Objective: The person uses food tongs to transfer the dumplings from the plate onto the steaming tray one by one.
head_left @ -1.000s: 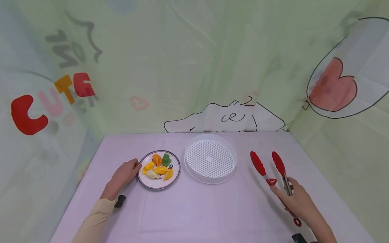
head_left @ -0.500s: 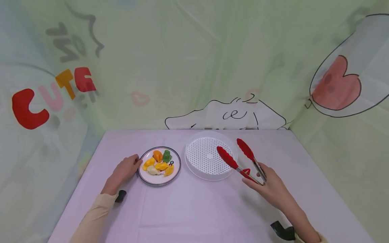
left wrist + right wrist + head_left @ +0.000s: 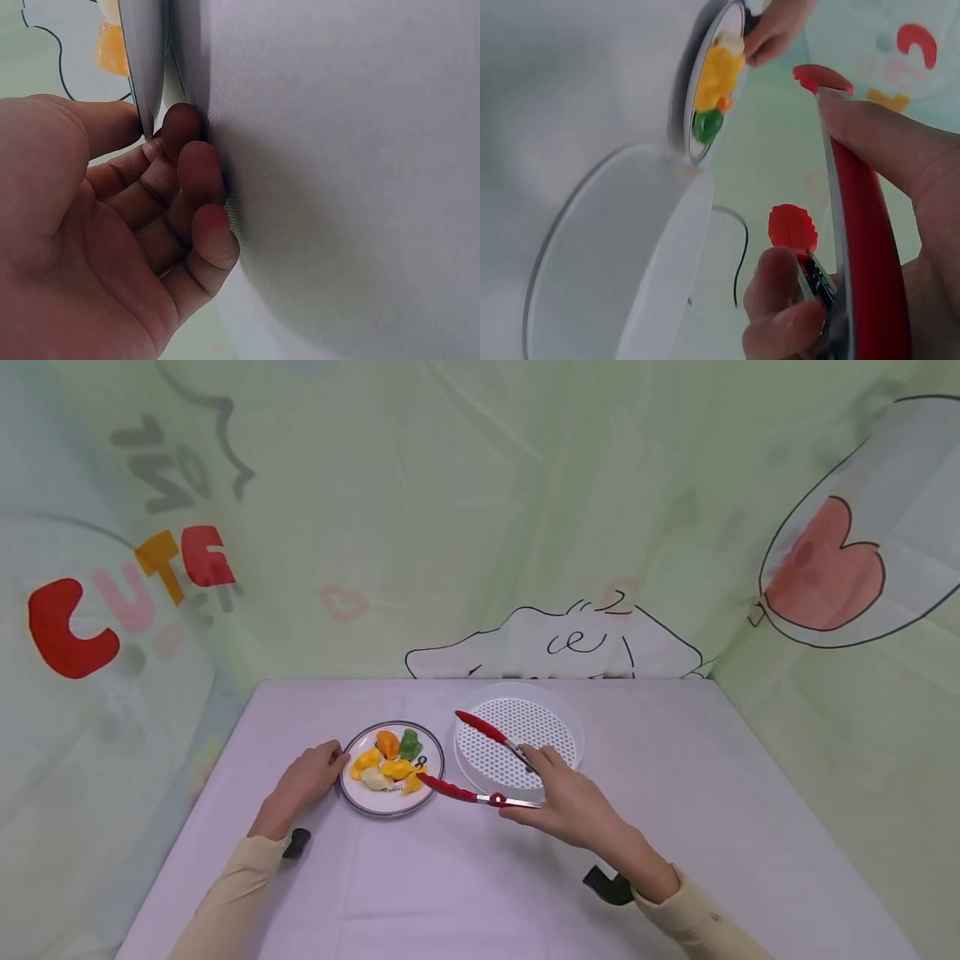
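Observation:
My left hand pinches the left rim of a white plate with a dark edge; in the left wrist view the thumb lies on one side of the rim and fingertips on the other. Several dumpling-shaped pieces, among them a green one, an orange one and a pale one, lie on the plate. My right hand grips red-tipped metal tongs, arms spread with nothing between them. One red tip is over the plate's right side, the other over the round white perforated tray.
The tray stands just right of the plate, partly hidden by the right hand and tongs. A pale lilac cloth covers the table. Printed fabric walls rise at the back and both sides.
My right hand has carried the tongs left from the table's right side, across the tray to the plate. The left hand has stayed on the plate's rim.

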Available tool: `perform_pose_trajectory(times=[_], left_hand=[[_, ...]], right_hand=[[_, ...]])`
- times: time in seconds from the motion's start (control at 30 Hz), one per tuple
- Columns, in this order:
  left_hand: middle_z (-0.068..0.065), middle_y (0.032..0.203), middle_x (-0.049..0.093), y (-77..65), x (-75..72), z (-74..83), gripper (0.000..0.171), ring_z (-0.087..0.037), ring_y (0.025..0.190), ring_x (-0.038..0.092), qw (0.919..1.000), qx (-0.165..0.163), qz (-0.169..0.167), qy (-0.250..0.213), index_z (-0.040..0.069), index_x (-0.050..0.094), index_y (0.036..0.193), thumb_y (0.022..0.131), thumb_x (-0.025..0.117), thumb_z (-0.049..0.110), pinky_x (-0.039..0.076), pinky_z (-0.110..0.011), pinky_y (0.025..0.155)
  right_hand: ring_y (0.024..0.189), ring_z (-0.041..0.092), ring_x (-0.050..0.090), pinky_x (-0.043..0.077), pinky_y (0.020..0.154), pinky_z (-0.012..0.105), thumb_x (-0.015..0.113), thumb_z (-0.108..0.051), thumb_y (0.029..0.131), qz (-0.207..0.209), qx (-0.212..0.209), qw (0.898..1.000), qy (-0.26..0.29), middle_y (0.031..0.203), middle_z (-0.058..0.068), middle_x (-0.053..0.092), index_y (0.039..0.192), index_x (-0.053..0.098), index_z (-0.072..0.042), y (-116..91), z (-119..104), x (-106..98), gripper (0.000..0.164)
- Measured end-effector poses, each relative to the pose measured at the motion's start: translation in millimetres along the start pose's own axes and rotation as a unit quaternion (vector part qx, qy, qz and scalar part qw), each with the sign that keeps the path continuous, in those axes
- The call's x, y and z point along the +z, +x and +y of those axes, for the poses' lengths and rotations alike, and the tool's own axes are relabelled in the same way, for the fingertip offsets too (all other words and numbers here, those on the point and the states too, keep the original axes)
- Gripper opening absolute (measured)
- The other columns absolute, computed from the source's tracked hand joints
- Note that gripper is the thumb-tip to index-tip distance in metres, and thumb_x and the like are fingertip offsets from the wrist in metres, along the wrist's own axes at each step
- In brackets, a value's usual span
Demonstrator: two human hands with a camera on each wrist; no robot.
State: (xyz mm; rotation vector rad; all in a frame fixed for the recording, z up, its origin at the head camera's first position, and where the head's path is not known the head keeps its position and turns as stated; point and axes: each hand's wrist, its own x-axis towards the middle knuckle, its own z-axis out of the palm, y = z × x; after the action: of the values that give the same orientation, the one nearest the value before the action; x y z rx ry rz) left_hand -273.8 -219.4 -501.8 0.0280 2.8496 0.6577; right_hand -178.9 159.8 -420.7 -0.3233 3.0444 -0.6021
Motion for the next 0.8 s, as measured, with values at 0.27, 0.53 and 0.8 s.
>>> perform_pose_trajectory(times=[0.27,0.53,0.8], left_hand=[[-0.005,0.072,0.05,2.2,0.4,-0.9,0.023,-0.018,0.066,0.047,1.0,-0.002,0.004,0.005,0.006,0.052,0.098,0.094,0.051,0.028,0.036,-0.028,0.057],[-0.005,0.071,0.049,0.6,-0.6,0.8,0.022,-0.018,0.064,0.046,1.0,0.005,0.005,0.002,0.006,0.052,0.097,0.094,0.051,0.028,0.035,-0.028,0.056],[-0.005,0.07,0.048,0.7,0.0,-0.1,0.022,-0.018,0.064,0.046,1.0,0.005,0.0,0.0,0.006,0.051,0.096,0.094,0.05,0.028,0.034,-0.028,0.055]], right_hand=[[0.084,0.015,0.054,0.051,0.058,0.026,0.071,-0.068,0.057,-0.03,-0.029,0.999,-0.002,0.113,0.003,0.053,0.134,0.041,-0.022,9,-26,27,0.094],[0.073,0.015,0.049,0.045,0.053,0.023,0.073,-0.062,0.06,-0.058,-0.023,0.998,0.0,0.106,0.004,0.053,0.133,0.043,-0.018,11,-31,42,0.09],[0.078,0.018,0.054,0.051,0.059,0.029,0.073,-0.061,0.062,-0.067,-0.013,0.998,-0.009,0.118,0.01,0.054,0.133,0.043,-0.013,16,-30,54,0.091]])
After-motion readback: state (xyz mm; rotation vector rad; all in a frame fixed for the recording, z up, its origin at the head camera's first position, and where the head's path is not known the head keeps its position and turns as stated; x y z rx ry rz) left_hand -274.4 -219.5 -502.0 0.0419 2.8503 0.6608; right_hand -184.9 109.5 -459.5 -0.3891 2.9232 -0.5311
